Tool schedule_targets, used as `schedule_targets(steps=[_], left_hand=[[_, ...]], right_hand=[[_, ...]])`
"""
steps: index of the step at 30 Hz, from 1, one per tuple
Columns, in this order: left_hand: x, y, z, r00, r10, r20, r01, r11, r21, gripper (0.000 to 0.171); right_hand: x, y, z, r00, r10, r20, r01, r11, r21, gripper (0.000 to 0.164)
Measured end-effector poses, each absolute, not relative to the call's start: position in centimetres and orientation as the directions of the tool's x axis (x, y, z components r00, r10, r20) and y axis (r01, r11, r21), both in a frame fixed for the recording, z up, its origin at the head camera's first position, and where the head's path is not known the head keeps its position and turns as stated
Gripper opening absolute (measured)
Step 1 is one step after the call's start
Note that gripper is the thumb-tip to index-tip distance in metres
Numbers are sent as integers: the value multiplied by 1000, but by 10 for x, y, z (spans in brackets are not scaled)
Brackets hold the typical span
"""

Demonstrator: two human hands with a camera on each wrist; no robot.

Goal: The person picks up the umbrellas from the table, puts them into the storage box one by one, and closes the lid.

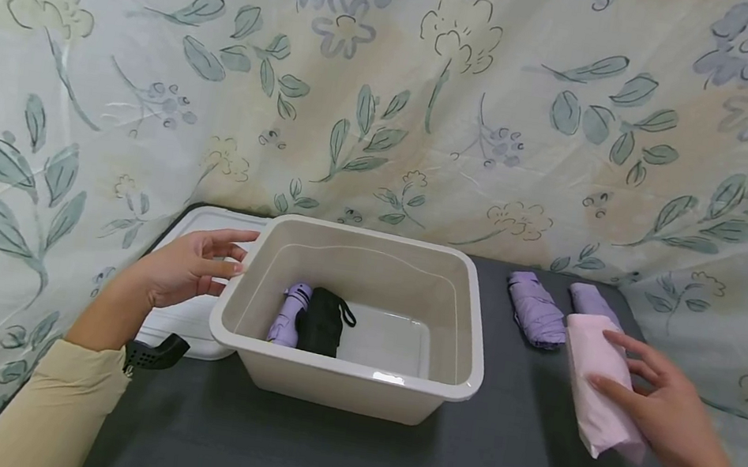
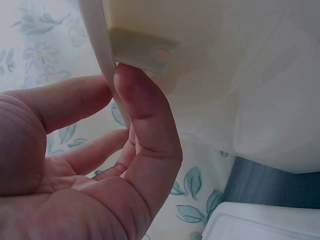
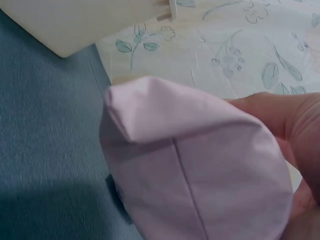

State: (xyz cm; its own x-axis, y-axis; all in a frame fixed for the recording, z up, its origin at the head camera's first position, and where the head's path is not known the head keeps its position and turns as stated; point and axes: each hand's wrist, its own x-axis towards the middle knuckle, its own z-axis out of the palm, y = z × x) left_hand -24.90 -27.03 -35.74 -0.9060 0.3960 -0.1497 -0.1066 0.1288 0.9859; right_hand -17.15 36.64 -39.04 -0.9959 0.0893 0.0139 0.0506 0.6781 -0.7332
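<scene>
A beige plastic bin (image 1: 352,390) stands on the dark table. At its left rim my left hand (image 1: 197,264) holds on; in the left wrist view, the fingers (image 2: 150,125) curl against the rim's edge and underside. Inside the bin, on the left, a purple folded umbrella (image 1: 291,314) leans beside a black pouch (image 1: 321,326) with a wrist loop. My right hand (image 1: 652,400), at the right, grips a long pink fabric bundle (image 1: 599,393) held tilted above the table. The right wrist view shows its rounded, seamed end (image 3: 200,165) close up.
Two purple wrapped bundles lie behind the pink one: one purple bundle (image 1: 536,308) in plain sight, another purple bundle (image 1: 595,303) partly covered. A white lid (image 1: 184,327) lies left of the bin, partly beneath its rim. Flowered cloth (image 1: 377,106) hangs around the table (image 1: 493,458).
</scene>
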Motion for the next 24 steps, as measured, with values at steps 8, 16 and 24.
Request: schedule_targets(steps=[8,16,24], left_hand=[[-252,-269,-353,-902,400,-162,-117,135,984,70],[-254,-270,-346,-895,413,-168,-130,118,984,71],[-256,-270,-341,-893,413,-177,-145,109,983,71]], right_hand=[[-176,356,-382,-994,86,62,9,644,-765,60],[-185,344,-368,-997,81,22,29,578,-815,59],[-192,330,-349,-1000,-2,-13,12,306,-952,57]])
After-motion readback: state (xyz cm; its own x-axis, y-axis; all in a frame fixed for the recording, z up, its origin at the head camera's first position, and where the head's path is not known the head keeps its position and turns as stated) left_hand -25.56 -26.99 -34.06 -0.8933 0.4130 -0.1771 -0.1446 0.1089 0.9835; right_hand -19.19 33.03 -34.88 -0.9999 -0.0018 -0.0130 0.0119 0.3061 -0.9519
